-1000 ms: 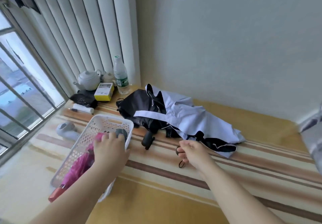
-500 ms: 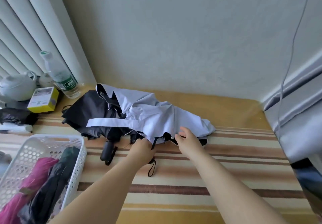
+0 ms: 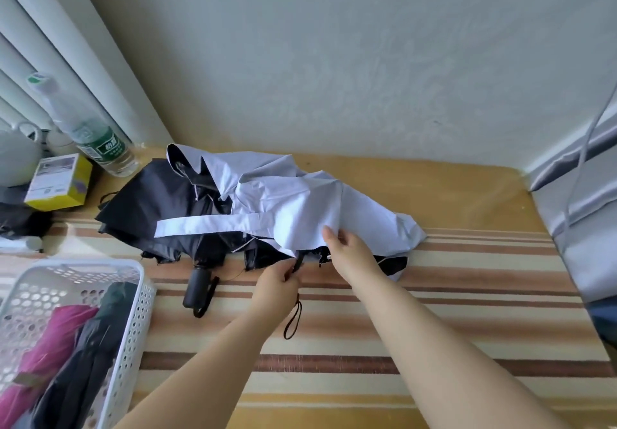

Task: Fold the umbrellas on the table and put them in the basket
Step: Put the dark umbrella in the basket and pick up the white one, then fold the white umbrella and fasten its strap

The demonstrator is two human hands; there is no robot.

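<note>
A pale lilac umbrella [image 3: 300, 205] lies loose and crumpled in the middle of the striped table [image 3: 434, 311], its black lining showing underneath. My left hand [image 3: 278, 283] grips its handle at the near edge, the black wrist strap [image 3: 293, 320] dangling below. My right hand [image 3: 350, 250] pinches the lilac fabric just right of the handle. A black umbrella [image 3: 150, 208] lies unfolded to the left, its handle [image 3: 197, 286] pointing toward me. The white perforated basket [image 3: 133, 298] at the lower left holds a pink folded umbrella [image 3: 43, 355] and a dark one [image 3: 86, 362].
At the back left stand a water bottle [image 3: 93, 138], a yellow box [image 3: 58, 183] and a white teapot [image 3: 16, 158] in front of vertical blinds. A wall runs behind the table. Grey bedding [image 3: 581, 215] borders the right edge.
My left hand left the basket and came to the lilac umbrella's handle. My right hand shifted up onto its fabric. The view swung right.
</note>
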